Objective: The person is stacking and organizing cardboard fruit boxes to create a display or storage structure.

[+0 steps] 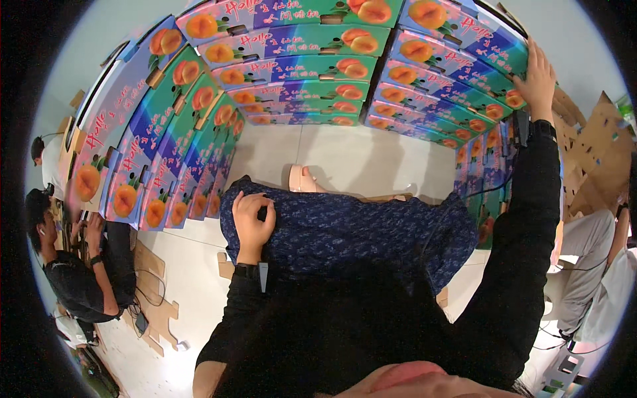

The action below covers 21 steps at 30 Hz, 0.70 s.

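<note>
My right hand (536, 81) reaches up to the far right and lies with its fingers stretched out over the outer top edge of a fruit carton (464, 36). That carton tops a stack; it is purple, blue and green with peaches printed on it. My left hand (253, 225) rests on the dark blue patterned cloth (352, 229) over my lap. Its fingers are curled in toward the thumb, and nothing shows in them. Both wrists wear dark bands with a small grey device.
More carton stacks stand ahead (292, 69) and at the left (142, 149). Flat cardboard pieces (156, 322) lie on the pale floor at the left; larger brown cardboard (600, 152) is at the right. A person in black (83, 282) sits at the left; another person's legs (587, 259) show at the right.
</note>
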Motion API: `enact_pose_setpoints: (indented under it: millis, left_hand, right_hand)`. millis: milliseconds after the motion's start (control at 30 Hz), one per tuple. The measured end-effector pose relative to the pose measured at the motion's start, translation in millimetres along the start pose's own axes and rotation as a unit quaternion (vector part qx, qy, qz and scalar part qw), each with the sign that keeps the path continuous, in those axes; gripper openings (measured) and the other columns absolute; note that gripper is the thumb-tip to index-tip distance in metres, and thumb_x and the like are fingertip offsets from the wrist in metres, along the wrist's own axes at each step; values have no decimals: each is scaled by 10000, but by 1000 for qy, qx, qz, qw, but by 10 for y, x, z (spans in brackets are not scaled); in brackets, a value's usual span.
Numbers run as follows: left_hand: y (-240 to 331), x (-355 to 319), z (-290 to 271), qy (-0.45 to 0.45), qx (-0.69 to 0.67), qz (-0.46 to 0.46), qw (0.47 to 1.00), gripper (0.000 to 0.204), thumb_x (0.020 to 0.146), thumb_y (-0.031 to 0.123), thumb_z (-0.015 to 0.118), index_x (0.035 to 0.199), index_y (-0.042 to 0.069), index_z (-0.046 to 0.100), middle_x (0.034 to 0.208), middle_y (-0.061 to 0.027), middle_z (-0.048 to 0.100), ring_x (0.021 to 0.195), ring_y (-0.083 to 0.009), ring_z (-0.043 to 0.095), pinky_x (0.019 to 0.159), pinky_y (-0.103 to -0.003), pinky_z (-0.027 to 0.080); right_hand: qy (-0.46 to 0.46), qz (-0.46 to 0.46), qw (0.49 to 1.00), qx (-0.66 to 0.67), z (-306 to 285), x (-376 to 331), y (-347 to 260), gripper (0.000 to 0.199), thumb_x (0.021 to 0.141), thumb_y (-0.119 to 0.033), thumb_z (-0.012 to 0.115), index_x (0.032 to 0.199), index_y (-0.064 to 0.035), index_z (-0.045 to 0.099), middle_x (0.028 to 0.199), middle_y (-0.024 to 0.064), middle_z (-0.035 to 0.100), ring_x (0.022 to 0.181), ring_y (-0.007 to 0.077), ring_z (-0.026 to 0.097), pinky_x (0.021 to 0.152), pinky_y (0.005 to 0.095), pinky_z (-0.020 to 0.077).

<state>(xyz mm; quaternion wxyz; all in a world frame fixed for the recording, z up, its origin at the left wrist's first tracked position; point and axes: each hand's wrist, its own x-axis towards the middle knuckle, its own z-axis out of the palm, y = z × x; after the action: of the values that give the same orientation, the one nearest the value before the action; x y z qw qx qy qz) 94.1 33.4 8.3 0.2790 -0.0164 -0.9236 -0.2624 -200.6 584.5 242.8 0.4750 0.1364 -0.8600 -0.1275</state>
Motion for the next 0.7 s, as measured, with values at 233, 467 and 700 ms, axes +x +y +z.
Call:
enact_pose_setpoints:
  millis: [233,467,700]
  left_hand:
    - [-25,-21,24,6,7,-5,1000,35,739,114,643,747,84,627,835,-64,653,927,-241,618,1003,-455,340]
    - [-40,-54,-16,-1,2,-8,1000,35,732,121,647,741,93,628,838,-64,650,924,-246,616,1005,-457,339]
    - [-33,-10,-6,-10,-12,3,1000,25,737,102,647,738,93,623,832,-46,649,923,-232,615,1006,-450,331]
  right_hand:
    - [-83,-21,992,-95,-97,158,-33,911,617,-84,742,1414,-211,320,1343,62,464,1212,280,466,957,429,418]
    - [-61,-19,998,-14,-626,15,308,756,640,-113,733,1327,-149,419,1263,97,528,1150,312,509,931,402,440]
    - [-101,28,987,-119,-1633,-1009,762,725,671,-188,735,1326,-102,436,1227,143,539,1112,335,523,900,409,447]
